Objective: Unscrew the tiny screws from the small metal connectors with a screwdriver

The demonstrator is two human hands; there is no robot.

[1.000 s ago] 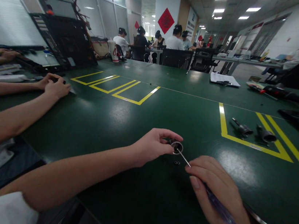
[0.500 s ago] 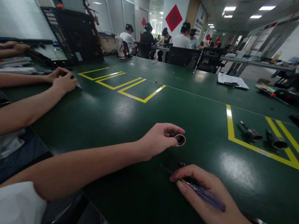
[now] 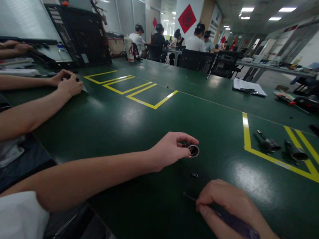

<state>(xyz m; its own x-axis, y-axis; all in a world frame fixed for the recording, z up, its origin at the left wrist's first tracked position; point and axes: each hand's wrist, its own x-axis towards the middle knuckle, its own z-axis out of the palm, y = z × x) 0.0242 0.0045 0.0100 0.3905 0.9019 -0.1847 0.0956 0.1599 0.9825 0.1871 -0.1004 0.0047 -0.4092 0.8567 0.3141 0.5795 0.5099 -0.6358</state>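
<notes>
My left hand [image 3: 171, 150] is closed around a round, hollow metal part [image 3: 193, 151] with its open rim facing me, just over the green tabletop. The fingers hide the rear of that part. Lower right, my right hand [image 3: 229, 215] grips a screwdriver [image 3: 238, 226] by its purple see-through handle, and the thin shaft points left. At the shaft's tip sits a small ring-like piece [image 3: 184, 193], too small to name. Two small dark rings [image 3: 194, 175] lie side by side on the table between my hands.
Two metal parts with cup-shaped ends [image 3: 296, 151] lie by the yellow tape [image 3: 283, 164] at right. A clipboard with paper [image 3: 249, 87] is farther back. A co-worker's hands [image 3: 68, 83] work at left, near a black computer case [image 3: 79, 36].
My right hand has moved right and nearer to me with the screwdriver, and the small piece at the tip has moved along. My left hand stays nearly still.
</notes>
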